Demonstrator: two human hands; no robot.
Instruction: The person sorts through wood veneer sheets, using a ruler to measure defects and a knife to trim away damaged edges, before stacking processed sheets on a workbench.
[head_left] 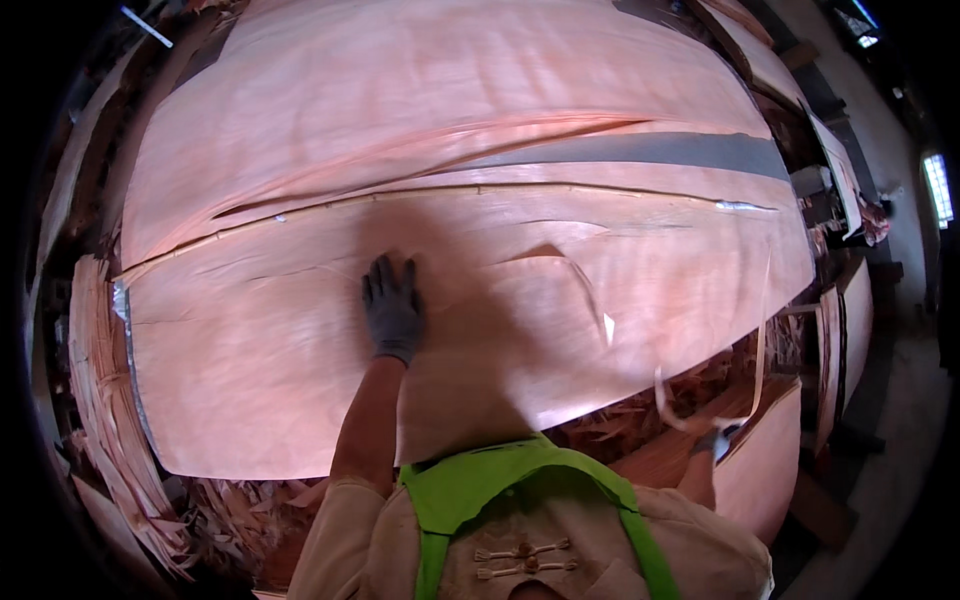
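My left hand (391, 310), in a grey glove, lies flat with its fingers apart on a large reddish wood veneer sheet (250, 380). A thin bamboo stick (440, 190) with a silvery right end lies across the sheet, beyond my left hand. Right of that hand the veneer has a curved tear (570, 265) with a raised flap. My right hand (715, 440), also gloved, is low at the right, beside an upright veneer piece (760, 470). A narrow veneer strip (759, 360) curls down close to it; its fingers are too small and partly hidden to make out.
Beyond the stick, another veneer sheet (450, 60) lies rumpled, with a dark grey gap (650, 152) at its fold. Torn veneer scraps (640, 410) fill the space under the near edge. Stacked veneer strips (95, 370) stand at the left, and more boards (855, 330) lean at the right.
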